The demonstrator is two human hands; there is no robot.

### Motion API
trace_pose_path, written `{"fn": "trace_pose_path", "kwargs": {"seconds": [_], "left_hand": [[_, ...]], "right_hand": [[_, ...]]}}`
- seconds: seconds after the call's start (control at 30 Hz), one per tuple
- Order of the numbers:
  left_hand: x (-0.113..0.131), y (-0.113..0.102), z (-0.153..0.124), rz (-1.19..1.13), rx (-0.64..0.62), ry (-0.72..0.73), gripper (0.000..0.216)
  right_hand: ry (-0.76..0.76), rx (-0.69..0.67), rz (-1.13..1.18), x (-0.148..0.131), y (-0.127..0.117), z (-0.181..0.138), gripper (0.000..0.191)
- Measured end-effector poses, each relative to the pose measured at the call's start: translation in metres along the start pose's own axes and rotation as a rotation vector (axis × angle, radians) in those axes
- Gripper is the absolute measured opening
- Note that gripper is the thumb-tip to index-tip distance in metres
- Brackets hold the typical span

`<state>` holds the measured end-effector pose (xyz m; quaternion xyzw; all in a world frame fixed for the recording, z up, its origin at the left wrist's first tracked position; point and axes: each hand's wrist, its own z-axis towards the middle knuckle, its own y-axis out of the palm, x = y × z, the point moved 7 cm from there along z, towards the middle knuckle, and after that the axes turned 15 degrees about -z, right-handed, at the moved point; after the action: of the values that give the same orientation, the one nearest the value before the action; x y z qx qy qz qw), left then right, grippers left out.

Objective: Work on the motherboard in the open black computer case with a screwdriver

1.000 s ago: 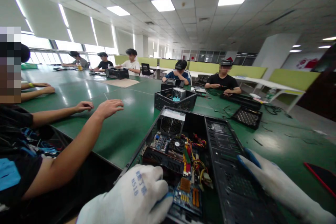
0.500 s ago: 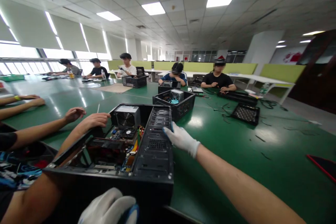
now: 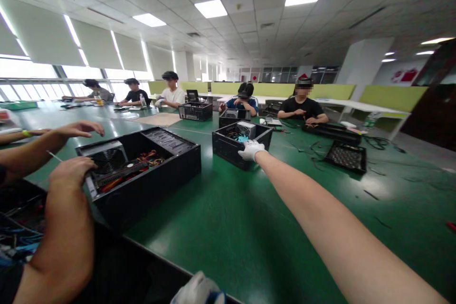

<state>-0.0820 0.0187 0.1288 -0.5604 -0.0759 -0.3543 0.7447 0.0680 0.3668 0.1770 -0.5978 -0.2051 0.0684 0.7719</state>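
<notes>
My right hand [image 3: 252,150], in a white glove, reaches forward to an open black computer case [image 3: 228,149]. Its fingers are closed over the near side wall of that case, which has a silver power supply and a light-blue fan inside. My left hand [image 3: 197,289], gloved as well, shows only in part at the bottom edge by the table's rim; its fingers are largely out of the frame. To the left lies another open computer case [image 3: 153,190] with a power supply, a board and coloured wires, apart from both my hands. A co-worker's hand [image 3: 73,171] rests at its left end.
A co-worker's thin rod [image 3: 53,156] sticks up at the left. On the green table [image 3: 213,228] stand further cases, a black perforated tray [image 3: 347,157], loose cables [image 3: 381,143] and a brown mat [image 3: 158,119]. Several people sit around it.
My right hand has let go of the nearer case and moved forward onto the farther one. The nearer case has shifted left and turned. My left hand has dropped lower in view.
</notes>
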Motion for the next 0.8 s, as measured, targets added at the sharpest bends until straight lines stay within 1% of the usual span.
{"fn": "trace_pose_path", "kwargs": {"seconds": [0.07, 0.1, 0.17, 0.2, 0.23, 0.27, 0.3, 0.33, 0.4, 0.43, 0.47, 0.5, 0.53, 0.57, 0.6, 0.67, 0.73, 0.8], "left_hand": [[-0.017, -0.047, 0.029, -0.014, 0.064, 0.003, 0.028], [-0.025, -0.074, 0.044, -0.023, 0.100, 0.007, 0.036], [-0.042, -0.126, 0.069, -0.033, 0.219, 0.005, 0.037], [-0.045, -0.142, 0.076, -0.059, 0.289, 0.034, 0.040], [-0.045, -0.148, 0.079, -0.081, 0.342, 0.064, 0.041], [-0.044, -0.142, 0.077, -0.093, 0.377, 0.072, 0.040], [-0.041, -0.124, 0.072, -0.096, 0.398, 0.067, 0.038], [-0.034, -0.098, 0.063, -0.098, 0.394, 0.062, 0.035], [-0.017, -0.032, 0.043, -0.119, 0.319, 0.070, 0.024], [-0.009, -0.002, 0.033, -0.128, 0.296, 0.073, 0.020], [-0.002, 0.021, 0.024, -0.140, 0.277, 0.074, 0.017], [0.003, 0.037, 0.018, -0.156, 0.263, 0.074, 0.015], [0.007, 0.046, 0.015, -0.172, 0.252, 0.074, 0.015], [0.011, 0.048, 0.015, -0.184, 0.245, 0.076, 0.014], [0.014, 0.045, 0.017, -0.189, 0.244, 0.083, 0.014], [0.023, 0.031, 0.028, -0.175, 0.251, 0.121, 0.011], [0.037, 0.016, 0.040, -0.131, 0.266, 0.177, 0.013], [0.052, 0.012, 0.053, -0.078, 0.235, 0.216, 0.017]], "right_hand": [[0.030, 0.008, -0.030, 0.009, 0.008, 0.005, 0.040], [0.041, 0.013, -0.043, 0.012, 0.012, 0.006, 0.040], [0.045, 0.022, -0.060, 0.018, 0.020, 0.003, 0.040], [0.038, 0.026, -0.066, 0.020, 0.024, -0.001, 0.039], [0.024, 0.032, -0.068, 0.023, 0.027, -0.008, 0.037], [0.005, 0.038, -0.067, 0.025, 0.029, -0.018, 0.035], [-0.019, 0.047, -0.064, 0.028, 0.030, -0.029, 0.036], [-0.047, 0.057, -0.058, 0.030, 0.030, -0.044, 0.037], [-0.102, 0.077, -0.040, 0.034, 0.027, -0.081, 0.040], [-0.130, 0.088, -0.026, 0.036, 0.024, -0.102, 0.041], [-0.152, 0.096, -0.013, 0.038, 0.020, -0.125, 0.043], [-0.175, 0.113, 0.005, 0.040, 0.016, -0.149, 0.044], [-0.216, 0.167, 0.046, 0.041, 0.008, -0.174, 0.044], [-0.239, 0.215, 0.077, 0.044, 0.000, -0.199, 0.044], [-0.263, 0.236, 0.102, 0.046, -0.005, -0.223, 0.042], [-0.280, 0.260, 0.140, 0.053, -0.015, -0.268, 0.035], [-0.292, 0.250, 0.166, 0.062, -0.022, -0.307, 0.027], [-0.320, 0.218, 0.183, 0.068, -0.026, -0.339, 0.022]]}}
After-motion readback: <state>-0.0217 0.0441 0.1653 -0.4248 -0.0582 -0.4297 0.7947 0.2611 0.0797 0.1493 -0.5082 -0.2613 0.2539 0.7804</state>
